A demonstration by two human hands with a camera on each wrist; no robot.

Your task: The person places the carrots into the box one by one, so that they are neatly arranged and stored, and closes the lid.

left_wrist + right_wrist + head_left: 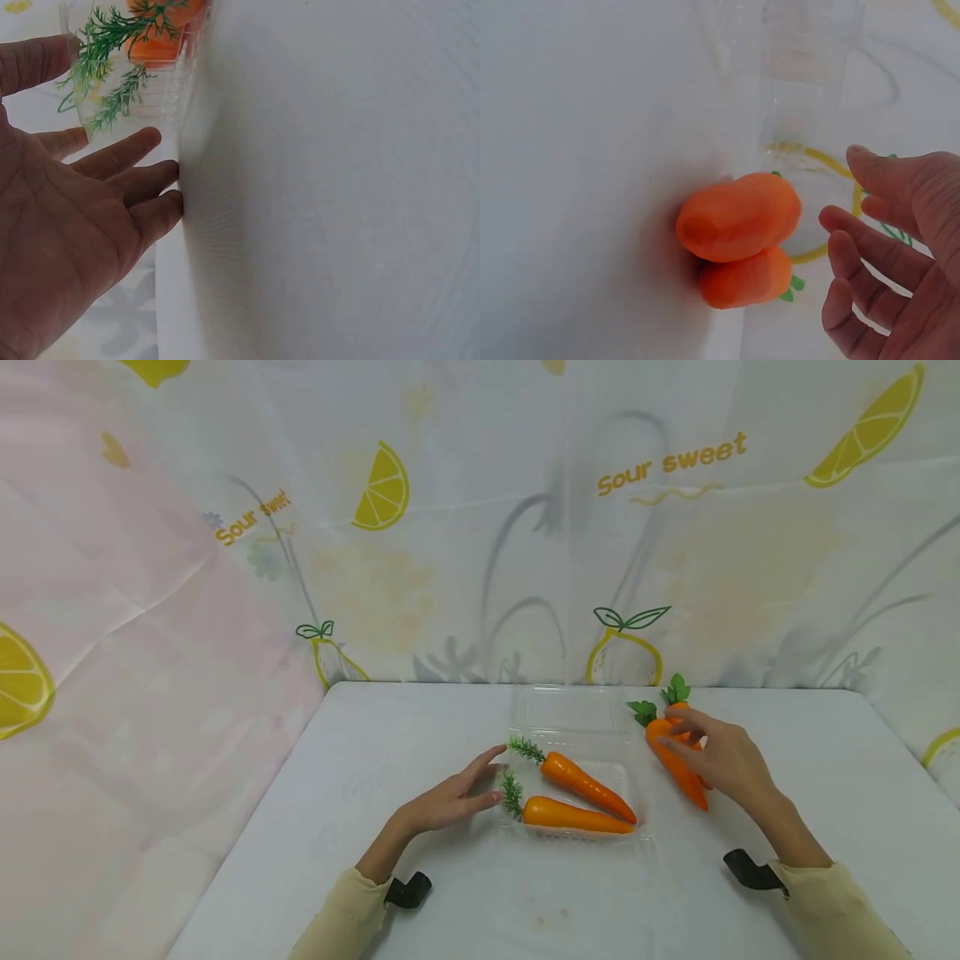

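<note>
A clear plastic container (617, 770) sits with its lid (570, 708) folded back. Inside lie two toy carrots, an upper one (581, 781) and a lower one (570, 815), both with feathery green tops. My left hand (446, 800) is at the container's left side, fingers spread, thumb and fingertips right at its edge. To the right of the container, two more carrots with broad leaves lie side by side, the nearer one (682, 775) and a farther one (678, 706) partly hidden. Above them hovers my right hand (900, 247), fingers loosely bent, with a gap to the carrots in the right wrist view.
A white table (420, 718) carries everything. Behind and to the left hangs a pale cloth (465, 568) printed with lemons and lettering. Black wrist mounts (752, 870) stick out from both sleeves.
</note>
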